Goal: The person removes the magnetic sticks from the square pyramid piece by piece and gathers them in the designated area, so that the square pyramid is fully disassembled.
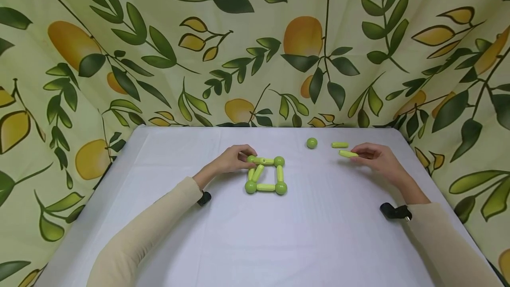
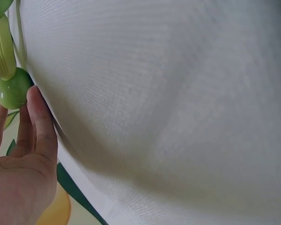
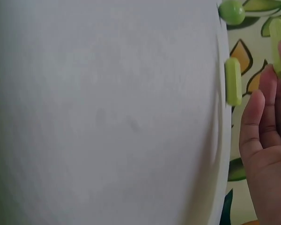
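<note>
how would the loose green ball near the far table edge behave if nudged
The loose green ball would likely roll, being round and resting apart on the white cloth. Its glossy highlight hints at a smooth, perhaps slippery surface. It is probably stiff, since its outline shows no sag.

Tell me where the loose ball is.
In the head view, the ball lies far back on the table, right of the frame, left of a loose rod.

Right hand: from my end, I see it pinching one stick, the leafy curtain behind.
Second stick: lying near the table's edge, parallel to it.
Ball: near that edge too, apart from both sticks.
Table: white, filling most of my view.
</note>
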{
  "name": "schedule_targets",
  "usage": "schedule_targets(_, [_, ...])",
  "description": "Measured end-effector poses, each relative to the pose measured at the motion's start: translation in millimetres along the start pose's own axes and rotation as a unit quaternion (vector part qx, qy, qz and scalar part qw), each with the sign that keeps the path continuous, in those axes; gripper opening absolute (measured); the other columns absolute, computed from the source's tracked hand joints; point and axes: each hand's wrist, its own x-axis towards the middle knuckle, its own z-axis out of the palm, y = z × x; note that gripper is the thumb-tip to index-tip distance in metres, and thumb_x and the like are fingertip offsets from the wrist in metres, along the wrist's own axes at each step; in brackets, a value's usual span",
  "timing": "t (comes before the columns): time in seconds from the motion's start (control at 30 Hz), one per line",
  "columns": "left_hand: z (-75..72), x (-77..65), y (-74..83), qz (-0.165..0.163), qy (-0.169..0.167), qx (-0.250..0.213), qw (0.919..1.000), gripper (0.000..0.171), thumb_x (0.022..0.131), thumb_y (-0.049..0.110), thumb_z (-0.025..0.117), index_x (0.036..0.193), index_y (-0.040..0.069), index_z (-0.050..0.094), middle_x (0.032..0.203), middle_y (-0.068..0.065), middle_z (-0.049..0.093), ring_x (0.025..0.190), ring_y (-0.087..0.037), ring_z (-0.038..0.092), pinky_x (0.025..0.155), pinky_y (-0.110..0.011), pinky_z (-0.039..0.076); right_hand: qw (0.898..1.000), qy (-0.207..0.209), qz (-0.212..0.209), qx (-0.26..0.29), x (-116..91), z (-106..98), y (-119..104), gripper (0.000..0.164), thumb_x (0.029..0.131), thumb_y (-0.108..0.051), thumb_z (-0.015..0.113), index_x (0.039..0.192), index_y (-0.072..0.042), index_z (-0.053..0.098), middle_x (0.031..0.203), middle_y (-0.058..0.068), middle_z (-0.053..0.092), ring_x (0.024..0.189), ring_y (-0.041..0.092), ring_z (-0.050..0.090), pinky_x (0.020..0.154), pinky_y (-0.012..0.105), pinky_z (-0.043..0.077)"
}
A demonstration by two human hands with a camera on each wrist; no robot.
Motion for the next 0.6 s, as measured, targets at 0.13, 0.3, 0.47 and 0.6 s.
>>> schedule_targets(0.13, [-0.9,0.3,0.2,-0.003,0.001,0.001,1.0,0.028,0.091,0.012,0.079,0.117,0.008,0.068,0.122,-0.009,0.066,0.106,-0.023,0.063,0.096,-0.033,0.051,1.0,-0.011,0.012,-0.016,4.4,-7.0,6.5,0.029,0.089,-0.003,0.079,0.115,0.006,0.069,0.108,0.01,0.07,0.09,0.011,0.067,0.075,0.019,0.054])
schedule_targets(0.3, [-1.8,-0.5,1.4,-0.007,-0.001,-0.001,1.0,0.028,0.091,0.012,0.079,0.117,0.008,0.068,0.122,-0.009,0.066,0.106,-0.023,0.062,0.096,-0.034,0.05,0.998,-0.024,0.037,-0.038,13.4,-14.6,11.0,0.033,0.09,-0.011,0.081,0.117,0.004,0.069,0.112,0.011,0.068,0.092,0.01,0.065,0.076,0.019,0.053])
schedule_targets(0.47, [-1.7,0.1,0.8,-0.001,-0.003,-0.004,1.0,0.028,0.092,0.012,0.079,0.117,0.008,0.068,0.121,-0.009,0.066,0.106,-0.024,0.062,0.096,-0.034,0.05,0.997,-0.02,0.058,-0.048,22.2,-22.0,15.5,0.034,0.089,-0.014,0.081,0.116,0.004,0.069,0.112,0.01,0.069,0.093,0.008,0.064,0.075,0.019,0.053])
schedule_targets(0.6, [-1.3,0.5,0.5,0.001,-0.003,-0.006,1.0,0.028,0.091,0.012,0.079,0.116,0.008,0.068,0.122,-0.009,0.066,0.106,-0.024,0.062,0.096,-0.033,0.05,0.995,-0.025,0.069,-0.072,24.3,-30.4,20.5,0.037,0.09,-0.02,0.082,0.117,0.002,0.07,0.114,0.01,0.068,0.095,0.007,0.063,0.077,0.017,0.051])
